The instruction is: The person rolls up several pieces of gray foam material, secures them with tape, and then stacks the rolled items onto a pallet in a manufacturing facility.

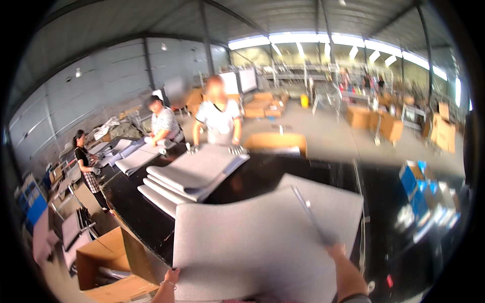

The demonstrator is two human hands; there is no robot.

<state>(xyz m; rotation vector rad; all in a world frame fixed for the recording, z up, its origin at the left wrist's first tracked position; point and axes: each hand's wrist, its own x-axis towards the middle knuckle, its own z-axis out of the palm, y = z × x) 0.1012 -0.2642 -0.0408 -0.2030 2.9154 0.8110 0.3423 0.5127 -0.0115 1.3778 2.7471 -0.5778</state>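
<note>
A large grey sheet, fabric-like and bowed upward in the middle, spreads in front of me over the black table. My left hand pinches its left edge near the lower corner. At its right side my right hand is closed on the edge, which curls up in a dark strip; the fingertips are partly hidden. Beneath it on the right, another flat grey sheet shows. Farther off lies a stack of folded grey sheets, with a co-worker's gloved hands on top.
The black table runs away to the left, where two more people work with grey sheets. A cardboard box stands open at lower left. Blue-and-white packages, blurred, sit on the right. Another carton is beyond the far edge.
</note>
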